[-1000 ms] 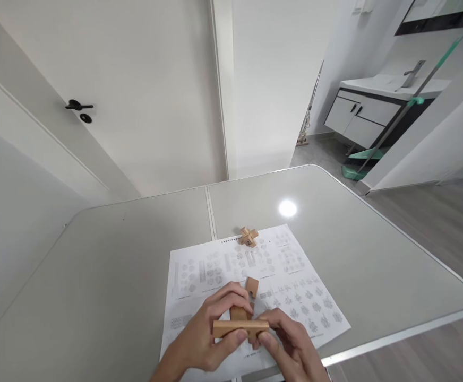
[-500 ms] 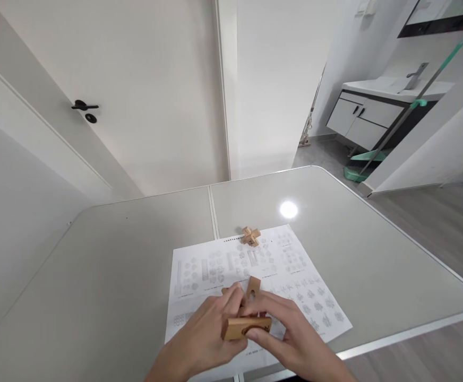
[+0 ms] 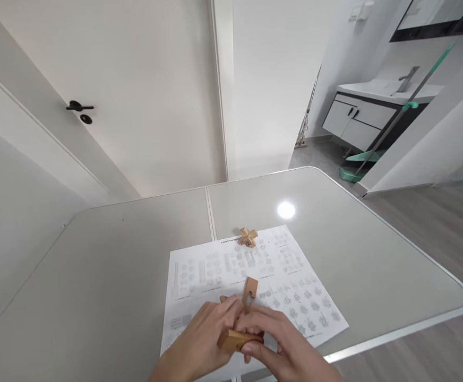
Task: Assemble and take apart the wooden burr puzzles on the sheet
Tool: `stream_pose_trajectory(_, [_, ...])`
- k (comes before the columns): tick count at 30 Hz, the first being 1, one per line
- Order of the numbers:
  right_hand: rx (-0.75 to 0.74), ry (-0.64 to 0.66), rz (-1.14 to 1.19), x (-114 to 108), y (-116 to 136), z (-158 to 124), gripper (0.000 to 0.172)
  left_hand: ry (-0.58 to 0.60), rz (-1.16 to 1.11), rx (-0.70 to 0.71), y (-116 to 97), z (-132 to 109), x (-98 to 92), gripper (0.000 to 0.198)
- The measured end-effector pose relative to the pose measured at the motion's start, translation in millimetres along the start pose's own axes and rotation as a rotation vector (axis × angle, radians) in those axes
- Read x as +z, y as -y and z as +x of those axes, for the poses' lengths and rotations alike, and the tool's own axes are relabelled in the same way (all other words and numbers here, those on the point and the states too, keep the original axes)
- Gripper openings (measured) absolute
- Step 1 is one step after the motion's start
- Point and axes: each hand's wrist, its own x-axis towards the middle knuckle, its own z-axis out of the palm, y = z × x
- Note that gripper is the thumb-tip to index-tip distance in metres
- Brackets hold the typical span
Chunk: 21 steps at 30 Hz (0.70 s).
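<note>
At six o'clock over the printed paper [image 3: 191, 302], the left hand [image 3: 209, 335] is curled against a wooden bar [image 3: 231, 340], its own hold hidden; toward twelve, a wooden cross [image 3: 248, 238] is set, with a notched block [image 3: 251, 287] nearer; the bar is pinched by the right hand [image 3: 273, 337].

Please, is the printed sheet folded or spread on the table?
Spread: the sheet lies flat on the table, its printed diagrams facing up; the left hand and right hand hide part of it.
</note>
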Motion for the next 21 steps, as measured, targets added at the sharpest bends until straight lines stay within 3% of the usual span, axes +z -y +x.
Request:
stream_pose_trajectory(8, [-0.094,0.002,-0.003,9.8,-8.2,-3.3,0.016,-0.024,0.085,0.076,2.8,-5.0,8.1,0.028])
stream_pose_trajectory(12, [-0.073,0.021,0.014,8.8,-9.5,-2.9,0.020,-0.065,0.116,0.133,7.5,-5.0,11.4,0.032])
stream_pose_trajectory(15, [-0.058,-0.005,0.053,9.3,-7.0,-5.4,0.025,-0.111,0.169,0.138,22.5,-3.2,12.9,0.025])
stream_pose_trajectory(21, [0.016,-0.161,-0.008,6.4,-12.4,-11.2,0.033,-0.232,0.214,-0.017,55.0,-0.6,8.9,0.011])
